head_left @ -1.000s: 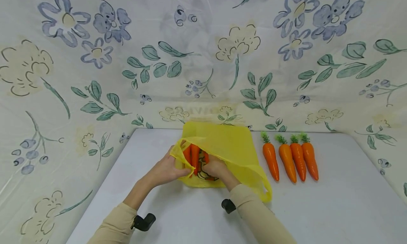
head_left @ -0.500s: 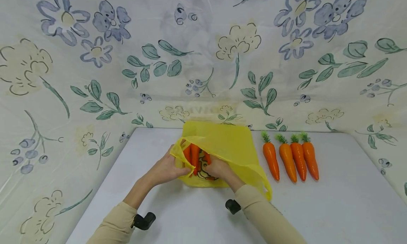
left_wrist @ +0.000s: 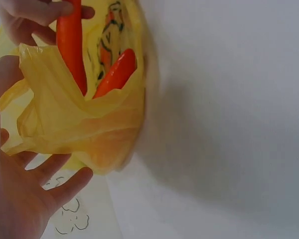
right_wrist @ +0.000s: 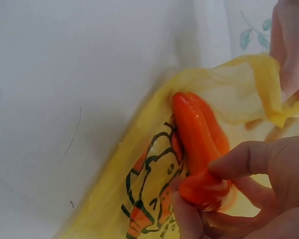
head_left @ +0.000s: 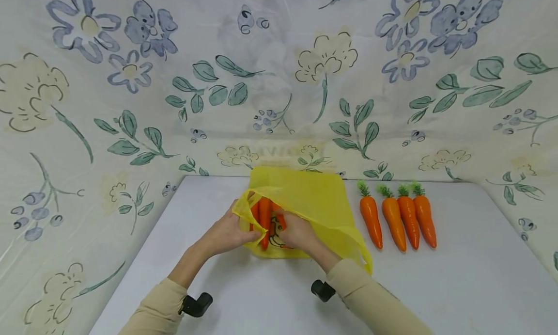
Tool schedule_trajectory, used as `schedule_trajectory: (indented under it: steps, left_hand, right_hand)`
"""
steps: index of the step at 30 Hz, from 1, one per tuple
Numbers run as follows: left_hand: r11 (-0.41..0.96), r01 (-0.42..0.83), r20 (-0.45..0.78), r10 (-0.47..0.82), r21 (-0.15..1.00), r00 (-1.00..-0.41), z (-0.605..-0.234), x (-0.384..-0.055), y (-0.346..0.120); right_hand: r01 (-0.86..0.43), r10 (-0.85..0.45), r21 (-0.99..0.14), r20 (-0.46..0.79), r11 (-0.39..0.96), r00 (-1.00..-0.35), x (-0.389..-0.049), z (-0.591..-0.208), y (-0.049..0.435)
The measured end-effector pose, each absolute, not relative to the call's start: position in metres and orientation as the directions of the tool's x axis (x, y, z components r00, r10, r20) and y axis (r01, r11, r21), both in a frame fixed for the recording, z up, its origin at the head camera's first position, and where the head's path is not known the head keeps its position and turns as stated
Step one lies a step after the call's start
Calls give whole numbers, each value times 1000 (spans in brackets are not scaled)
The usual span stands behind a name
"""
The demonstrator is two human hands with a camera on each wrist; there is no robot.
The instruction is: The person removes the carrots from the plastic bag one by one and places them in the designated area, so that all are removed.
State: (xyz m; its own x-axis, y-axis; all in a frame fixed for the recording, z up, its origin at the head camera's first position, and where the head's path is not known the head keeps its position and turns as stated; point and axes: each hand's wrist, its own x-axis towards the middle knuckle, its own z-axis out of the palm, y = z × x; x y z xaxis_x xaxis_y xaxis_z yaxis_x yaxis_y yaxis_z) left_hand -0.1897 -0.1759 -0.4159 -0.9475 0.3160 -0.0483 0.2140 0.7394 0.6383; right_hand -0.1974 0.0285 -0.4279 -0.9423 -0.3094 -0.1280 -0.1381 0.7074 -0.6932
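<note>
A yellow plastic bag (head_left: pixel 305 192) lies on its side, with its mouth held apart toward the front left. My left hand (head_left: pixel 227 233) grips the rim on the left side of the mouth, thumb in front and fingers spread behind the plastic. Inside the bag are orange toy carrots (head_left: pixel 264 216), lying lengthwise. My right hand (head_left: pixel 297 232) reaches in through the mouth and pinches a carrot (right_wrist: pixel 204 191) between thumb and fingers, beside the other carrots (right_wrist: pixel 192 127). The bag's upper layer hides part of the right fingers in the head view.
Several carrots with green tops (head_left: pixel 370 221) lie in a row on the white table (head_left: pixel 471 277), right of the bag. One bag handle (head_left: pixel 364 262) trails to the front right under the right forearm. A floral sheet (head_left: pixel 279 83) hangs behind the table.
My right forearm has swung slightly to the right and toward the front, its hand staying in the bag. A carrot inside has shifted a little nearer the front. The left hand holds its place.
</note>
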Motion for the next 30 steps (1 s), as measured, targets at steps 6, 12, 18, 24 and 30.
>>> schedule_trajectory:
  steps: [6,12,18,24,30]
  left_hand:
    - [738,204,-56,311,644,-949,-416,-190,-176]
    - [724,220,-32,318,654,-948,-415,-190,-176]
    - [712,205,-44,315,671,-948,-414,-189,-176]
    - [726,202,-51,310,657,-950,-414,-188,-176]
    - [717,211,-44,319,665,-947,-416,-189,-176]
  right_hand:
    - [-199,-350,-678,-92,707,-932,-190,-421,30]
    - [-249,-397,-664,-79,705,-914,-181,-409,30]
    - [-249,-394,-661,-76,708,-916,-175,-403,32]
    - [-263,-398,-646,-69,717,-915,-170,-402,40]
    - [-277,-419,-639,-78,718,-905,-164,-395,48]
